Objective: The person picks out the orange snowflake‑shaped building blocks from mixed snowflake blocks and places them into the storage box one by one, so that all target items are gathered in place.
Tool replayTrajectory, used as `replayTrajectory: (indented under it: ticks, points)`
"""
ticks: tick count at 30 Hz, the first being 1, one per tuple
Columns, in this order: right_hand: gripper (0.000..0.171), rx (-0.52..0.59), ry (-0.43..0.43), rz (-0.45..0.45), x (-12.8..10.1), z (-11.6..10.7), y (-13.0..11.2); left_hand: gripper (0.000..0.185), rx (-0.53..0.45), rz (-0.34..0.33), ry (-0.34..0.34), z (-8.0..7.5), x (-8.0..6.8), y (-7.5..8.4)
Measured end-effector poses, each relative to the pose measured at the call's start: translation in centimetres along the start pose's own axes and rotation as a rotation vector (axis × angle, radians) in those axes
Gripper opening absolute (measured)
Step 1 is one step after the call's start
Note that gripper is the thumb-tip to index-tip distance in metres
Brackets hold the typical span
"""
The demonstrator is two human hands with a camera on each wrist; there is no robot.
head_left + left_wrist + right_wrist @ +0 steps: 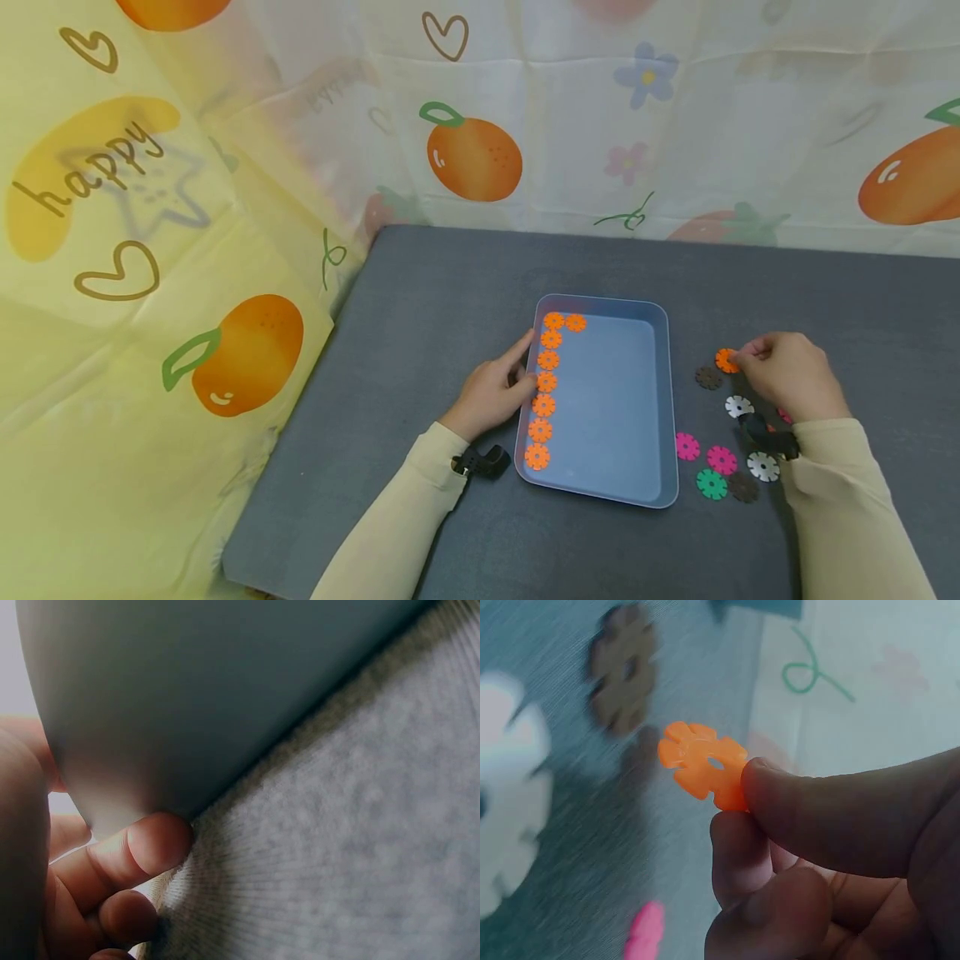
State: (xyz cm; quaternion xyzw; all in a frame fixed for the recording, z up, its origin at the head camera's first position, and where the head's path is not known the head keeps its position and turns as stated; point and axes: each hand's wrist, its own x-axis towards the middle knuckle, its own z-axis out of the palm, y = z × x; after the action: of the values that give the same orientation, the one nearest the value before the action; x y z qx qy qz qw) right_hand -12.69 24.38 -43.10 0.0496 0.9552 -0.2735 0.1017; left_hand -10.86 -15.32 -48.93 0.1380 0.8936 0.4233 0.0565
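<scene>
Between thumb and fingertips my right hand (791, 375) pinches an orange snowflake disc (701, 765) by its edge, above the table right of the tray. My left hand (489, 396) holds the left side of a blue-grey rectangular tray (663, 400), thumb at the rim; the left wrist view shows fingertips (159, 844) against the tray's outer wall. Inside the tray, several orange discs (543, 406) form a column along the left wall, and one more orange disc (576, 322) lies beside the top one.
Loose discs lie right of the tray: brown (708, 378), white (738, 406), pink (722, 460), green (712, 484) and others, some partly hidden by the right wrist strap. The grey table (420, 333) meets a printed cloth (562, 200) at the back and left.
</scene>
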Motion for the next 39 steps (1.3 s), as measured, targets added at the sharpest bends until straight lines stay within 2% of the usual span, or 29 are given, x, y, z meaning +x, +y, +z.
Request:
replayTrajectory:
  ticks: [16,27,32,39]
  points:
    - [0.032,0.061,0.07,-0.093,1.3,-0.5,-5.0,0.069,-0.01,0.013,0.003,-0.1,0.2,0.1]
    - [0.029,0.109,0.016,-0.147,2.6,0.7,-8.0,0.069,-0.003,0.019,0.01,-0.2,0.5,0.1]
    - [0.028,0.126,-0.016,-0.152,2.8,1.8,-9.3,0.069,-0.001,0.015,0.004,-0.1,0.2,0.0]
    - [0.026,0.156,-0.017,-0.164,3.0,3.4,-11.1,0.069,0.008,0.008,-0.002,0.1,-0.1,-0.2]
